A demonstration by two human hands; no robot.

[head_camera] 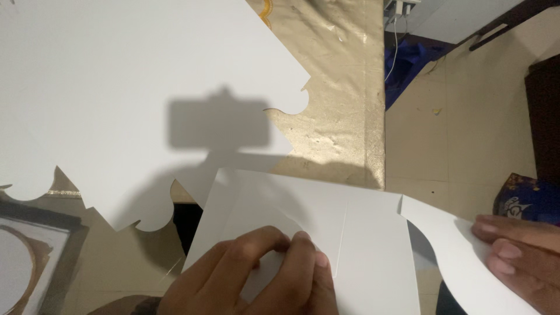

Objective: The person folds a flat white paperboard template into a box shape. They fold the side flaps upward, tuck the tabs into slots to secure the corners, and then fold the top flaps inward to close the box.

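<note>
The left hand (256, 274) sits at the bottom middle of the view, knuckles up and fingers curled inward, thumb and fingertips pressed down on a folded white card piece (326, 233). It pins a folded panel flat rather than lifting it; the fingertips meet near a curved edge of the panel, and part of the card shows in the gap under the bent fingers. The wrist comes in from the lower edge, in shadow.

The right hand (519, 256) enters from the lower right corner, fingers stretched nearly flat and lying side by side. Its fingertips rest on top of a curved white flap (449, 251) that sweeps out from the card's right side; whether the thumb grips underneath cannot be told, as it is hidden.

The card lies close to the person, partly over the near edge of a gold-covered surface (344, 105). Above it, a large white cut sheet (116, 87) with scalloped notches along its edges covers most of the upper left, carrying a dark block-shaped shadow (219, 125). A dark framed panel (35, 256) with a round brown outline sits at the lower left. To the right, a pale tiled floor (466, 128) shows, with blue cloth (408, 64) near the top and a blue patterned item (525, 198) just above the right hand.
</note>
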